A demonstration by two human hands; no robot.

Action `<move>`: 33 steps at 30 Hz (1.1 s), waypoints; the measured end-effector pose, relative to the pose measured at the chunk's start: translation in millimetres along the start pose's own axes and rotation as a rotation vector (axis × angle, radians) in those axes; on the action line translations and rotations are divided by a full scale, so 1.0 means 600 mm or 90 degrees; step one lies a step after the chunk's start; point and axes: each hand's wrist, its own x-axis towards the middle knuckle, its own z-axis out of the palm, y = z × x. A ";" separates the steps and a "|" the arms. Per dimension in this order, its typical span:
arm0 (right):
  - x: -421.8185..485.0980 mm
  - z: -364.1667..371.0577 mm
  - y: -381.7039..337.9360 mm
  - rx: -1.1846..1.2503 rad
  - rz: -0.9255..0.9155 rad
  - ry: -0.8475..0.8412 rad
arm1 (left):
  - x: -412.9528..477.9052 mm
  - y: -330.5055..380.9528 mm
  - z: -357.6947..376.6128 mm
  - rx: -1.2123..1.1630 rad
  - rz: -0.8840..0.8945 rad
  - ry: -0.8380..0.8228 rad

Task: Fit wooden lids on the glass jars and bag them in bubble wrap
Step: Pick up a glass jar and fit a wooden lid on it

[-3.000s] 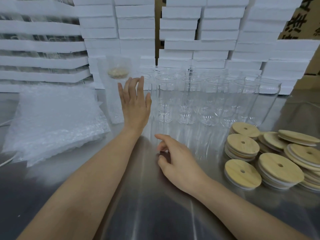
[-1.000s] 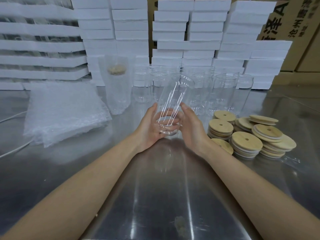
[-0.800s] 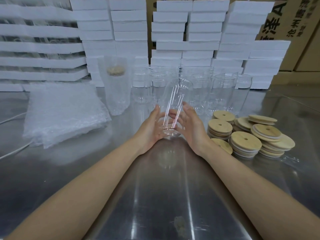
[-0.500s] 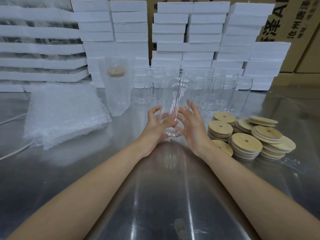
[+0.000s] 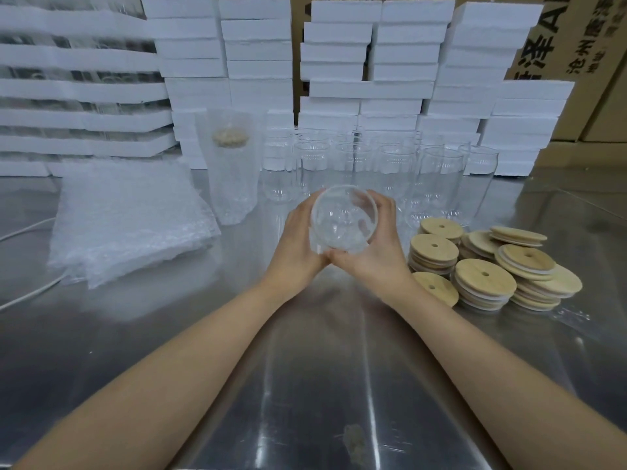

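Note:
A clear glass jar [image 5: 342, 218] is tipped with its open mouth toward me, held between both hands above the steel table [image 5: 305, 385]. My left hand [image 5: 298, 239] grips its left side and my right hand [image 5: 376, 245] grips its right side, the heels of the hands meeting under it. Several empty jars [image 5: 393, 171] stand in rows behind. Stacks of round wooden lids [image 5: 485, 269] with a small hole lie to the right. A pile of bubble wrap bags [image 5: 125, 218] lies at the left. One lidded jar in a bubble bag [image 5: 232, 178] stands upright behind the pile.
White foam trays [image 5: 400, 62] are stacked along the back, with cardboard boxes [image 5: 583, 45] behind them at the right. A white cable [image 5: 23, 293] runs over the table at the far left.
The jar, held upright between my hands before, has been tilted so its mouth faces me. Both hands have wrapped more closely round it.

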 end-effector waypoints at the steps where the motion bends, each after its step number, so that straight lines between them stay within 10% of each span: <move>1: 0.000 0.002 0.002 -0.023 -0.024 0.013 | 0.004 -0.003 0.001 0.014 -0.012 0.016; 10: -0.002 0.001 -0.003 -0.072 -0.109 0.028 | -0.015 -0.014 0.002 0.003 -0.098 0.049; 17: 0.009 -0.016 -0.036 0.325 0.218 0.058 | -0.017 -0.013 0.002 -0.088 -0.132 0.069; 24: 0.007 -0.028 -0.039 0.686 0.534 -0.031 | -0.025 0.020 0.007 -0.012 0.099 0.091; 33: 0.008 -0.022 -0.037 0.822 0.565 -0.102 | -0.024 0.021 0.016 0.053 0.140 0.094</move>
